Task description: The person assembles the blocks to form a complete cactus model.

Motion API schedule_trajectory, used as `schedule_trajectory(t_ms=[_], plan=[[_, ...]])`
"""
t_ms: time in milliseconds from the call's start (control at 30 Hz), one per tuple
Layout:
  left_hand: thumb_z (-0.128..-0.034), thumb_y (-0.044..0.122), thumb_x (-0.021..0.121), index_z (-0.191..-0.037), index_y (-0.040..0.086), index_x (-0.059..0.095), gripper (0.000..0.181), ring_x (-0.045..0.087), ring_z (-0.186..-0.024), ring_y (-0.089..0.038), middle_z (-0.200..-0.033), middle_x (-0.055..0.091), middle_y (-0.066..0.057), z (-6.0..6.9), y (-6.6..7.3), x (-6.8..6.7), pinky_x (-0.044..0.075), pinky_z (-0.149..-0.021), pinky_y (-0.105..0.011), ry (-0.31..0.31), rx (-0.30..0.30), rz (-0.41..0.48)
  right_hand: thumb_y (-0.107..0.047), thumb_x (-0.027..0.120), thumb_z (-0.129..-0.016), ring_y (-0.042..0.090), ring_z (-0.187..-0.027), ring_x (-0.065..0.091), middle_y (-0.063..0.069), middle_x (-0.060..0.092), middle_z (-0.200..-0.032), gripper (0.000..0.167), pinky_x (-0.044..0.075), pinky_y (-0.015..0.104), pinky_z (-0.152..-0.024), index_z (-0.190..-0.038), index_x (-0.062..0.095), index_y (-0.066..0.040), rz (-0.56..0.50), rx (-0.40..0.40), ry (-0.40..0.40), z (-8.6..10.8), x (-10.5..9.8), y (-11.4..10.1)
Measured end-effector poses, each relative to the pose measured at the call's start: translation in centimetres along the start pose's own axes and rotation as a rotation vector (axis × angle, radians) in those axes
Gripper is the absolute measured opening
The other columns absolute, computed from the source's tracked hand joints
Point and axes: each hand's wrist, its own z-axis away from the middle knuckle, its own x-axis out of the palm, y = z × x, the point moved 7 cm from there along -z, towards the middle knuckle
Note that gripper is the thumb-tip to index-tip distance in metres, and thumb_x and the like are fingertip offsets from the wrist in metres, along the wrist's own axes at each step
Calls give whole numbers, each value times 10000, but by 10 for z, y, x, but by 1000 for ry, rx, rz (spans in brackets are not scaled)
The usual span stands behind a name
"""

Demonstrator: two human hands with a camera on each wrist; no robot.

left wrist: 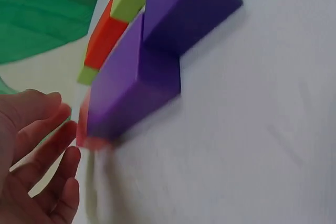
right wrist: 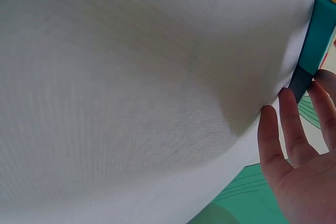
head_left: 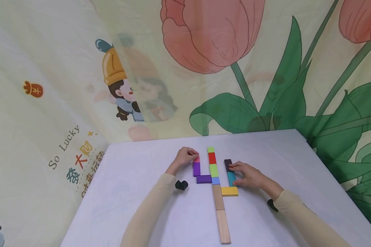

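My left hand (head_left: 185, 156) is at the far end of the left branch, its fingertips at a small pink block (head_left: 197, 160). In the left wrist view the fingers (left wrist: 63, 135) are loosely bent beside that block, not wrapped round it. A purple block (head_left: 197, 169) adjoins the pink one, and another purple block (head_left: 204, 179) lies crosswise to the central row. My right hand (head_left: 248, 175) touches the right branch with extended fingers (right wrist: 290, 108), at a black block (head_left: 227, 164) and a teal block (head_left: 231, 178). A yellow block (head_left: 229, 191) lies crosswise below.
Down the middle runs a row with a red block (head_left: 212, 158), green blocks (head_left: 214, 170), a blue block (head_left: 215, 180) and plain wooden blocks (head_left: 218, 197). Everything lies on a white table (head_left: 111, 206). Behind it hangs a printed cloth (head_left: 179, 103). Dark objects (head_left: 181, 185) sit by both wrists.
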Motion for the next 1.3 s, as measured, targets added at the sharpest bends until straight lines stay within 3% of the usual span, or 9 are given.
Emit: schedule_trajectory(t_ms=[100, 200, 267, 367, 533, 867, 1100, 1300], plan=[[-884, 188, 671, -1028, 67, 753, 205, 658, -992, -233, -1088, 714, -97, -1, 18, 10, 529, -859, -315, 25, 88, -103, -291, 817, -764, 383, -1311, 452, 129, 530, -1373, 628, 433, 564, -1051, -1308, 607, -57, -1, 12, -6, 2, 2, 2], [-895, 216, 644, -1098, 64, 730, 267, 623, -1143, -271, -1209, 678, -100, -3, 39, 28, 490, -997, -377, -2, 198, -220, -291, 823, -755, 383, -1306, 455, 130, 534, -1372, 633, 440, 565, -1043, -1305, 611, -59, 12, 34, -6, 7, 3, 5], [-910, 232, 631, -1145, 70, 714, 298, 595, -1204, -272, -1263, 658, -93, -6, 47, 40, 460, -1047, -380, -14, 231, -283, -295, 825, -753, 386, -1304, 459, 133, 536, -1371, 636, 444, 566, -1038, -1305, 611, -62, 17, 42, -10, 10, 4, 6], [-921, 254, 632, -1181, 95, 703, 313, 586, -1219, -251, -1286, 646, -69, -8, 50, 48, 460, -1054, -356, -12, 187, -335, -308, 819, -758, 392, -1307, 456, 136, 532, -1376, 635, 438, 574, -1041, -1306, 611, -64, 10, 30, -16, 11, 5, 3], [-909, 248, 660, -1132, 90, 726, 281, 602, -1186, -253, -1253, 660, -64, -10, 50, 46, 483, -1021, -352, 25, 128, -334, -305, 812, -767, 389, -1313, 455, 129, 530, -1384, 623, 430, 579, -1046, -1307, 611, -66, 19, 16, -13, 9, 3, -1], [-897, 295, 669, -1141, 111, 726, 311, 575, -1222, -253, -1293, 646, -48, -10, 52, 41, 467, -1044, -354, 26, 121, -365, -291, 814, -767, 401, -1312, 448, 145, 526, -1380, 628, 432, 581, -1042, -1309, 606, -54, 18, 11, -17, 4, -1, -4], [-867, 360, 699, -1216, 130, 689, 418, 563, -1239, -255, -1344, 614, -38, -4, 57, 45, 469, -1040, -356, -35, 145, -411, -293, 814, -767, 396, -1312, 450, 141, 526, -1381, 624, 416, 590, -1054, -1307, 608, -56, 19, 9, -14, 2, -1, -3], [-850, 341, 725, -1220, 134, 687, 426, 555, -1244, -247, -1346, 610, -35, -4, 55, 44, 462, -1046, -353, -44, 140, -400, -300, 818, -762, 399, -1316, 448, 141, 526, -1385, 632, 412, 591, -1057, -1306, 609, -56, 14, 5, -17, 0, -1, -3]])
